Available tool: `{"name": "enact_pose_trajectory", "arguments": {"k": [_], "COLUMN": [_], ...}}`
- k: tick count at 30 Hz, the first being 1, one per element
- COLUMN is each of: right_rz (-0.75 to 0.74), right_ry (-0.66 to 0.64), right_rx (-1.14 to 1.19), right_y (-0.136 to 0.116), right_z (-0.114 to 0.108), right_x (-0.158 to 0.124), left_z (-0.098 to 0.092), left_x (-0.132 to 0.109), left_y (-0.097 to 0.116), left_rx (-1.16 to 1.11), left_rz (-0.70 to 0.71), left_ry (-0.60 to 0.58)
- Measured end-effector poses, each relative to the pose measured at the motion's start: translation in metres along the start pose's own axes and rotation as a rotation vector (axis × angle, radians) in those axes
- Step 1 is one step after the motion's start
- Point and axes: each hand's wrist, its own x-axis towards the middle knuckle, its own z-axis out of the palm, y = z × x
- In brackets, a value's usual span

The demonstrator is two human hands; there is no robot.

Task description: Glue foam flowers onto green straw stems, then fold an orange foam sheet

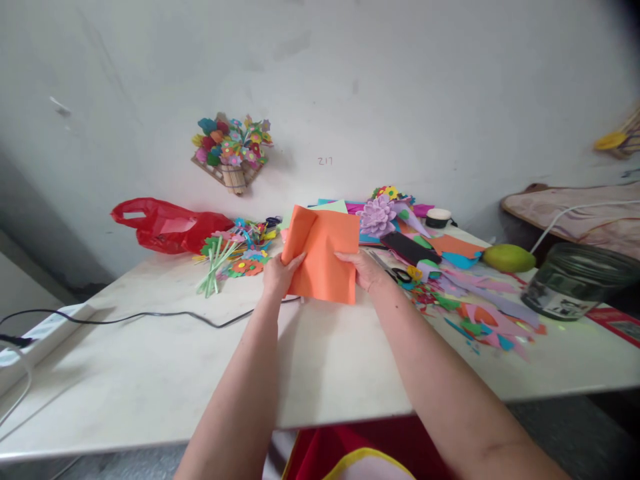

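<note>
Both hands hold up an orange sheet of craft paper or felt [327, 257] above the middle of the table. My left hand [280, 272] grips its left side, where the sheet curls or folds over, with the thumb on the near face. My right hand [361, 268] pinches the right edge, thumb in front and the other fingers hidden behind. Black-handled scissors [400, 274] lie to the right of my right hand, near a dark phone [410, 248]. A bunch of pale green sticks [216, 267] and colourful cut flowers [246, 267] lie left of my left hand.
A red plastic bag [170, 227] sits at the back left. Coloured scraps [480, 313], a green fruit [509, 258] and a glass jar [570, 283] are on the right. A black cable [190, 315] crosses the table [150, 387] from a power strip [45, 340].
</note>
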Motion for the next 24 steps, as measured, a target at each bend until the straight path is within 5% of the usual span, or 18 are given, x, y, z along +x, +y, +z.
{"name": "enact_pose_trajectory", "arguments": {"k": [7, 13, 18, 22, 24], "right_rz": [-0.073, -0.067, 0.057, -0.151, -0.14], "right_ry": [-0.026, -0.024, -0.306, -0.232, -0.145], "right_rx": [0.014, -0.009, -0.42, -0.582, -0.622], "right_y": [0.006, 0.02, 0.036, 0.05, 0.054], "right_z": [-0.007, -0.008, 0.022, 0.045, 0.05], "right_x": [0.004, 0.014, 0.004, -0.004, -0.005], "left_z": [0.002, 0.009, 0.015, 0.019, 0.021], "left_x": [-0.006, -0.007, -0.008, -0.01, -0.01], "left_y": [0.007, 0.009, 0.007, 0.005, 0.004], "left_rx": [-0.483, -0.928, -0.996, -0.961, -0.945], "left_rz": [-0.145, -0.219, -0.187, -0.183, -0.195], "left_ry": [-0.044, 0.058, 0.002, 0.005, 0.012]}}
